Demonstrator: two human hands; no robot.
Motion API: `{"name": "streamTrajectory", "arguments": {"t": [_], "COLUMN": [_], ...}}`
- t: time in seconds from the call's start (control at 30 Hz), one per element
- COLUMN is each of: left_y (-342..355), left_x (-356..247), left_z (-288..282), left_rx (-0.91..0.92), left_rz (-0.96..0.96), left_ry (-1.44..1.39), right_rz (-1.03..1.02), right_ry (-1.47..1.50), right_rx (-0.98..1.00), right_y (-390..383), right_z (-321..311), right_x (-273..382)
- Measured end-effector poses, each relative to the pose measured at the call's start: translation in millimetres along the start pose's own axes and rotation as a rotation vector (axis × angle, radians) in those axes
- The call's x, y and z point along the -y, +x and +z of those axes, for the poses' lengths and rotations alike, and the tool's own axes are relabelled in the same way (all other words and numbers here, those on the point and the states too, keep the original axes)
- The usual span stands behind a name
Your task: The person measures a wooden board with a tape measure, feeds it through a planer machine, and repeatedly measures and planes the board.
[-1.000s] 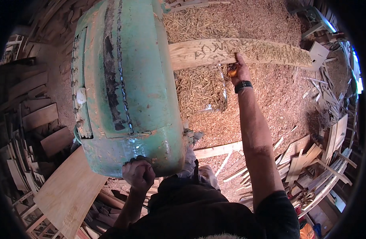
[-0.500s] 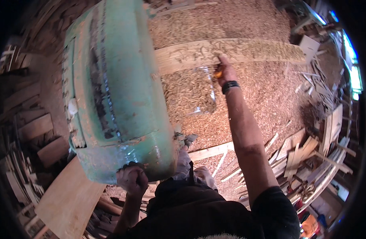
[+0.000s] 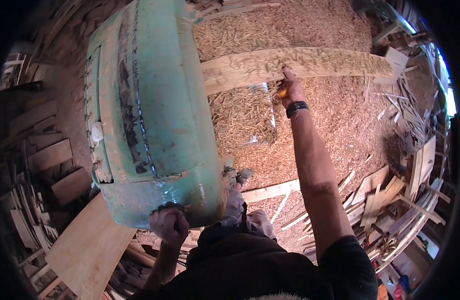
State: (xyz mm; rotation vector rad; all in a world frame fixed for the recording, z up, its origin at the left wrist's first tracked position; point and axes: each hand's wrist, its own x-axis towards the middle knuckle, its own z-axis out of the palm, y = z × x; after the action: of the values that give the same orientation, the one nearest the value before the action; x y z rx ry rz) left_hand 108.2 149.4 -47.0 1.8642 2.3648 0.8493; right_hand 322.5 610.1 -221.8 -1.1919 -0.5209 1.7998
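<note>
- One worn green machine housing [image 3: 160,115] fills the left middle; its right side is the hard edge bounding the work.
- Floor strewn with shavings [image 3: 340,120] gives open room right of the housing, on both sides of the board.
- Scrap timber [image 3: 385,200] crowds the near right, beyond the forearm.
- Plywood sheet [image 3: 90,245] lies near left, its far end close to the housing.
- Long wooden board [image 3: 310,59], shavings on top, runs right from the housing; its right end meets a pale panel [image 3: 394,66].
- Right hand [image 3: 294,92], partly closed, grips the board's near edge, thumb on top, lower fingers hidden.
- Left hand [image 3: 169,223], curled into a fist, rests against the housing's near end; whether it holds anything, I cannot tell.
- Black wristwatch [image 3: 297,108] circles the right wrist.
- Small orange thing [image 3: 282,93], unclear in kind, shows at the right fingers.
</note>
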Motion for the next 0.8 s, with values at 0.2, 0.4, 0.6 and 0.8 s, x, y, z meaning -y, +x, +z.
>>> {"name": "streamTrajectory", "arguments": {"t": [0.2,0.4,0.6,0.8], "left_y": [-4,-2,-2,-1], "left_x": [4,2,2,3], "left_z": [-1,-2,-3,-3], "left_rx": [-0.035,-0.033,-0.005,-0.009], "left_rz": [-0.006,0.017,0.005,0.016], "left_ry": [0.034,0.023,0.026,0.017], "right_rz": [0.054,-0.004,-0.061,-0.092], "right_ry": [0.098,0.097,0.062,0.084], "right_rx": [-0.043,-0.073,-0.076,-0.102], "right_y": [5,14,30,46], "right_z": [0,-14,-26,-41], "right_x": [9,21,31,44]}}
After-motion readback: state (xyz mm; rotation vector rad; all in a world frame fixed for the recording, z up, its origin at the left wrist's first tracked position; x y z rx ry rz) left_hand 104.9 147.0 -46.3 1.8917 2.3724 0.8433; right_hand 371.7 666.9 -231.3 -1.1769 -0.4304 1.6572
